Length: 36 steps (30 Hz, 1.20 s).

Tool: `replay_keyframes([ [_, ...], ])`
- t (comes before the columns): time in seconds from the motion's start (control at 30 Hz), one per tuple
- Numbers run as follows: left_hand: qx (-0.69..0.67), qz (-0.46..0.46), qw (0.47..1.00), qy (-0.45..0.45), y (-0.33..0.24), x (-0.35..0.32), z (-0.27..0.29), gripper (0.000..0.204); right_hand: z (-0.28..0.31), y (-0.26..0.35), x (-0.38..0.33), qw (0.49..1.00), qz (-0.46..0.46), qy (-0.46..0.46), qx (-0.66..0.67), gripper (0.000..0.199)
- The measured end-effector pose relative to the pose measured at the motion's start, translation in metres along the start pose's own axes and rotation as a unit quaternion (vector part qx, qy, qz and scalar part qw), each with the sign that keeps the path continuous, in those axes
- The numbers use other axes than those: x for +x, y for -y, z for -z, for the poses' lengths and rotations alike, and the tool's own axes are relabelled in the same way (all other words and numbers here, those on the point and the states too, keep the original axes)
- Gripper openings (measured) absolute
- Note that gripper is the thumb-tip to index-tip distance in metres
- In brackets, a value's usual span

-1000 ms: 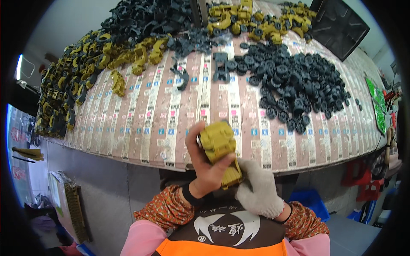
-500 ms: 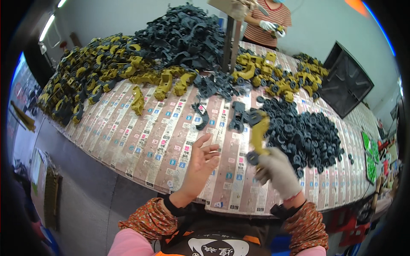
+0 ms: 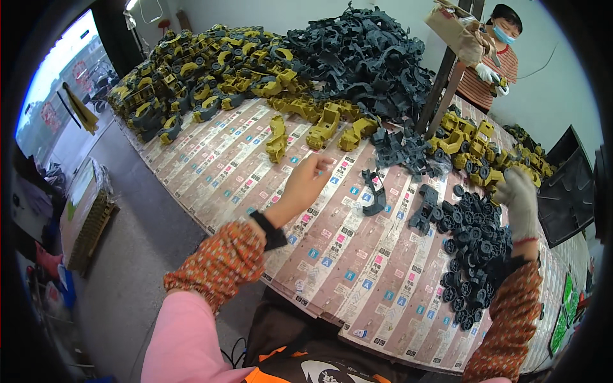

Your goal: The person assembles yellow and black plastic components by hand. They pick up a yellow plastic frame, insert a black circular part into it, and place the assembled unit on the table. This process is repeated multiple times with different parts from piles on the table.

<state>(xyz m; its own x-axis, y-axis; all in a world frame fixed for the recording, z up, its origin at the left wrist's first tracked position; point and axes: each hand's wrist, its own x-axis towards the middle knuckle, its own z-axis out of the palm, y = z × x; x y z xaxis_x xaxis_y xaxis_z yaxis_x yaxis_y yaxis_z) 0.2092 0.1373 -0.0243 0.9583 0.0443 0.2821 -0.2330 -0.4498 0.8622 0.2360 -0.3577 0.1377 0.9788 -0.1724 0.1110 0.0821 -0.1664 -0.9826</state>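
My bare left hand point(image 3: 310, 182) reaches forward over the table with nothing in it, its fingers apart and slightly bent. Just beyond it lie yellow toy vehicle bodies point(image 3: 324, 127), one of them standing apart on the left point(image 3: 276, 139). My gloved right hand point(image 3: 520, 199) is out to the right, by a pile of yellow vehicle bodies with dark wheels point(image 3: 476, 143). Its fingertips blend into that pile, so what they hold, if anything, is unclear. Below the glove spreads a heap of dark wheels point(image 3: 469, 255). Between my hands lie a curved dark part point(image 3: 377, 195) and a dark chassis-like piece point(image 3: 423, 209).
A big heap of dark plastic parts point(image 3: 364, 64) rises at the back, with yellow-and-dark toy vehicles point(image 3: 211, 67) heaped left of it. A post point(image 3: 440, 96) stands at the table's far side. Behind it is a co-worker in gloves point(image 3: 488, 76). A black bin point(image 3: 568, 185) leans at right.
My right hand has swung away to the right with the yellow body, which I can no longer pick out. My left hand has stretched forward toward the yellow bodies. The view has turned left.
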Motion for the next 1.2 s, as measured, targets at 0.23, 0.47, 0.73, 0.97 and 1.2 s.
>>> replay_keyframes([
  [0.23,0.305,-0.066,0.947,-0.072,0.005,0.131,-0.059,0.058,-0.045,-0.006,-0.166,0.962,0.002,0.115,-0.247,0.051],
  [0.47,0.317,0.063,0.946,-0.036,0.013,0.151,-0.073,0.057,0.022,-0.017,-0.273,0.928,-0.046,0.127,-0.349,0.041],
  [0.73,-0.379,0.362,0.828,0.198,-0.014,0.044,-0.006,0.028,0.059,-0.051,-0.303,0.934,-0.090,0.015,-0.345,0.028],
  [0.97,-0.631,0.375,0.644,0.216,-0.063,-0.079,0.006,0.053,0.033,-0.075,-0.275,0.884,0.089,0.011,-0.458,0.020],
  [1.2,-0.666,0.304,0.633,0.253,-0.083,-0.084,-0.020,0.063,-0.005,-0.090,-0.246,0.779,0.112,0.002,-0.618,0.021],
])
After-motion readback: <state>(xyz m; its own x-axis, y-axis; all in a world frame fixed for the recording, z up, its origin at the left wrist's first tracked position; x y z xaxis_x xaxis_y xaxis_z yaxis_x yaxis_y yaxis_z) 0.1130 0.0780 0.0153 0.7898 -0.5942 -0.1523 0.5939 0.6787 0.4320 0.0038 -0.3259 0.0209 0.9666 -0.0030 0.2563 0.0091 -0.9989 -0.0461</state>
